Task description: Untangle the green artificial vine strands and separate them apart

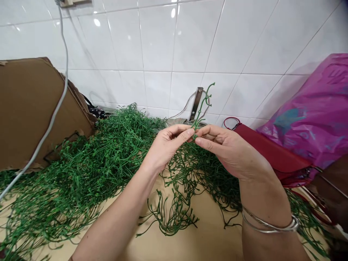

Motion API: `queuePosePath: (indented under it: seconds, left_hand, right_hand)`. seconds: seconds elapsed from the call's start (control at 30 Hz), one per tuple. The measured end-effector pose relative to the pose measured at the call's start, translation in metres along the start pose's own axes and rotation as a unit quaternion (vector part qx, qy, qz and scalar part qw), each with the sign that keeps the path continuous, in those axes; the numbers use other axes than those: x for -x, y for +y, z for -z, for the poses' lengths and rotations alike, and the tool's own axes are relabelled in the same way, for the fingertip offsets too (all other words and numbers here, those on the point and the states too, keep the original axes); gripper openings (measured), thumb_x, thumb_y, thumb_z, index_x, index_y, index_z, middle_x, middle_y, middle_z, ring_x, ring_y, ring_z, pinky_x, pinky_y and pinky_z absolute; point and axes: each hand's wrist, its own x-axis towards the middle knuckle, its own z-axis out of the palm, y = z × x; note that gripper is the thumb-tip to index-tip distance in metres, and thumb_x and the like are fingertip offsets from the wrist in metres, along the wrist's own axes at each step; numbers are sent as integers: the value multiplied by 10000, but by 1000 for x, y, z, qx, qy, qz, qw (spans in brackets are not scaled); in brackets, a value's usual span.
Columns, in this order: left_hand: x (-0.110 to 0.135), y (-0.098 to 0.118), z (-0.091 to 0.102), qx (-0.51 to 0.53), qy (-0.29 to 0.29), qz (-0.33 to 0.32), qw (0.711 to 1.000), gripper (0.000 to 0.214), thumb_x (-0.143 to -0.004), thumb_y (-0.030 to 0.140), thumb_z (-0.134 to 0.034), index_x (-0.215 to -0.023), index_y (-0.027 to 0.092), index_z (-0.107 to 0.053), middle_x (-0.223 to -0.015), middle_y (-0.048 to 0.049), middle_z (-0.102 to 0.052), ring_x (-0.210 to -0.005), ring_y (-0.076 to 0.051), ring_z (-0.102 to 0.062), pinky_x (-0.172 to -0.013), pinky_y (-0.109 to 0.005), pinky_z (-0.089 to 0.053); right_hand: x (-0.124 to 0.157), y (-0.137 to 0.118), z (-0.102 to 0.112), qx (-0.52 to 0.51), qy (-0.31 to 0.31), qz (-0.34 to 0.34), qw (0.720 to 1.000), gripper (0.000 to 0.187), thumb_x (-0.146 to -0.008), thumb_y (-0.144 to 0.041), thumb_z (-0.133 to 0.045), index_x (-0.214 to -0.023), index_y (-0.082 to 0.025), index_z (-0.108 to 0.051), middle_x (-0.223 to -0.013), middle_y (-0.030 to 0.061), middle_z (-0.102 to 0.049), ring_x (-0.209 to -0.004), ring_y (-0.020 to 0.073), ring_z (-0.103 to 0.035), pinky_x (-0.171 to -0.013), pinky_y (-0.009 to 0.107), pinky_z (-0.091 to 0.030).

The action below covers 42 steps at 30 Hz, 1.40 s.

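Observation:
Both hands meet above the middle of the table, around a thin green artificial plant stem (pixel 200 110) with short side branches that points up toward the wall. My left hand (pixel 172 140) pinches its lower part between thumb and forefinger. My right hand (pixel 221 143) is also closed, thumb and fingertips at the stem's lower end, touching a small green piece there. Below the hands a loose bunch of similar green stems (pixel 174 217) lies on the tan tabletop (pixel 212 232). A large tangled pile of green stems (pixel 108 152) spreads to the left, and more lie behind the right hand.
A brown cardboard box (pixel 35 112) stands at the left with a grey cable (pixel 61 98) hanging before it. A red bag (pixel 266 152) and a purple plastic bag (pixel 307 112) are at the right. A metal bracket (pixel 196 103) rests against the white tiled wall (pixel 157 47).

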Motion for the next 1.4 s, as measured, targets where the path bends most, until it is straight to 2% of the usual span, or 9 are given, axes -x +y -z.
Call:
queuePosePath:
  seconds: [0.27,0.4,0.6,0.8,0.87,1.0,1.13,1.3,1.4]
  left_hand:
    - [-1,3,-1,4,-5,-33,999,164,-797,291,-786,-860,159,-712,-863,4,-703,-822,-100,-623,-813,-224,-488]
    - [0,2,-1,17,38,-60,997,182,-863,318,-721,-928,170,-638,-909,-26,-752,-900,-144,-698,-899,-285,-529]
    - [-3,-2,-2,33,77,-55,995,238,-906,363,-658,-1027,161,-695,-1069,-99,-779,-1022,-201,-728,-966,-332,-532]
    - [-9,-16,1,67,76,-1,995,271,-870,374,-703,-1015,145,-716,-1015,-99,-790,-920,-216,-754,-902,-346,-563]
    - [-15,-20,13,61,115,-6,991,229,-889,342,-685,-982,134,-706,-984,-95,-788,-844,-188,-756,-854,-318,-564]
    - [-27,-18,48,73,296,-39,952,130,-942,243,-613,-909,126,-657,-881,-64,-772,-728,-116,-735,-834,-260,-539]
    - [-24,-5,53,85,266,-12,960,162,-922,272,-653,-985,126,-686,-988,-94,-779,-813,-141,-741,-848,-277,-546]
    - [-12,11,23,151,138,63,977,162,-915,249,-657,-994,149,-757,-1170,-102,-755,-1053,-215,-718,-883,-329,-560]
    - [-4,16,8,163,102,78,978,161,-891,262,-689,-969,160,-785,-1222,-99,-739,-1152,-255,-685,-974,-374,-533]
  right_hand:
    - [-6,9,-18,-53,-9,-5,999,297,-759,-459,-776,-869,-205,-668,-891,25,-690,-898,180,-617,-878,348,-494]
    - [-2,8,-36,108,39,53,992,116,-898,-320,-586,-911,-204,-582,-952,44,-658,-830,170,-575,-788,330,-475]
    - [2,11,-59,379,107,149,907,180,-1012,-239,-353,-1018,-188,-525,-1005,121,-664,-889,242,-576,-760,357,-412]
    - [6,3,-62,562,-8,64,824,300,-986,-115,-319,-1114,-109,-591,-768,111,-692,-675,221,-588,-654,354,-281]
    - [14,-7,-70,561,-64,61,823,280,-935,-58,-347,-965,-156,-607,-713,78,-670,-628,196,-548,-661,355,-267]
    - [36,-30,-87,470,-189,123,853,223,-821,-21,-435,-807,-214,-544,-643,-4,-615,-558,159,-456,-678,351,-276]
    - [50,-28,-50,487,-85,152,856,178,-842,-92,-503,-738,-234,-522,-639,4,-611,-563,169,-462,-669,377,-265]
    - [58,0,44,645,160,93,741,276,-951,-540,-498,-790,-337,-592,-745,107,-676,-649,263,-499,-602,424,-248]
    - [55,-4,50,648,204,82,729,317,-964,-536,-457,-910,-297,-660,-822,115,-708,-709,288,-586,-605,420,-361]
